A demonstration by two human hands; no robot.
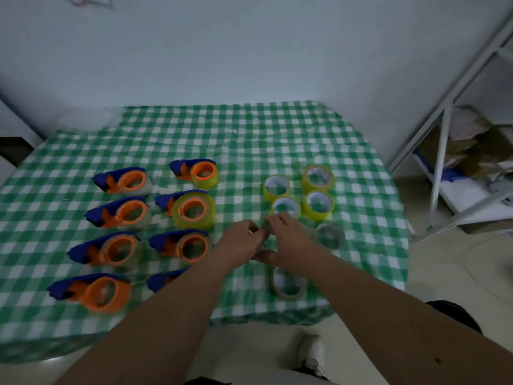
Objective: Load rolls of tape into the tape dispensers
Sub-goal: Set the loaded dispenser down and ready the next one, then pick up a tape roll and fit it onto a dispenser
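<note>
Several blue and orange tape dispensers lie in two columns on the left of the table, such as one (123, 181) at the back and one (94, 292) at the front; several hold tape. Loose yellow rolls (317, 204) stand at the right, with a clear roll (330, 235) and another clear roll (288, 283) nearer me. My left hand (241, 240) and my right hand (288, 237) meet at the table's middle, both gripping a clear tape roll (265, 245) that is mostly hidden between them.
A green and white checked cloth (249, 134) covers the table, which stands against a white wall. A white metal shelf frame (449, 151) with boxes stands at the right. My shoe (312, 354) is on the floor by the table's front edge.
</note>
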